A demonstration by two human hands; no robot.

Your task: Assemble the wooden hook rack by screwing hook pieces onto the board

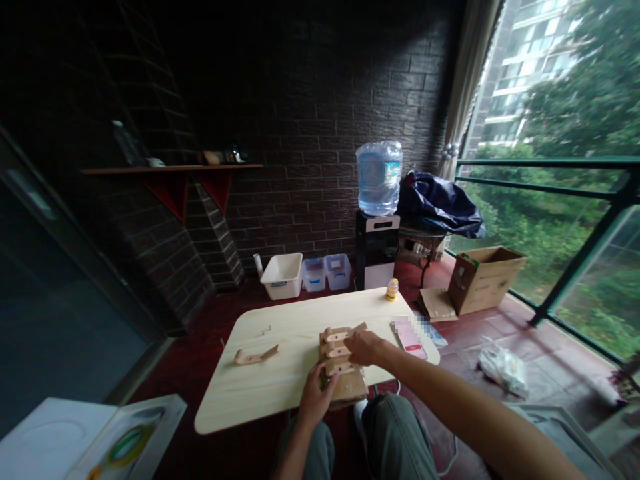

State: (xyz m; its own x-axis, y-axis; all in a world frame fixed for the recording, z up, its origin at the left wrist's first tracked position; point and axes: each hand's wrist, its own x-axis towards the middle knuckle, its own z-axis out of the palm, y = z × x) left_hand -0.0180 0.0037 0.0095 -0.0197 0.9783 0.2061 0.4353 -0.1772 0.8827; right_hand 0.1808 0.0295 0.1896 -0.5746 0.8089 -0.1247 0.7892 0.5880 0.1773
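Several curved wooden pieces (340, 367) lie in a row across a brown cardboard box (347, 389) at the front edge of the pale table (280, 393). My left hand (316, 393) is at the left end of the nearest piece, thumb and fingers around that end. My right hand (363, 348) reaches over the right ends of the pieces, its fingers bent down onto them; what its fingertips hold is too small to make out. Another wooden piece (256, 355) with an angled end lies alone on the left of the table. Small metal bits (267, 330) lie behind it.
A yellow bottle (392, 289) stands at the table's back right corner, and a pink phone-like item (410, 338) lies near the right edge. Behind are plastic bins (283, 287) and a water dispenser (377, 253). An open cardboard carton (483, 283) is on the right.
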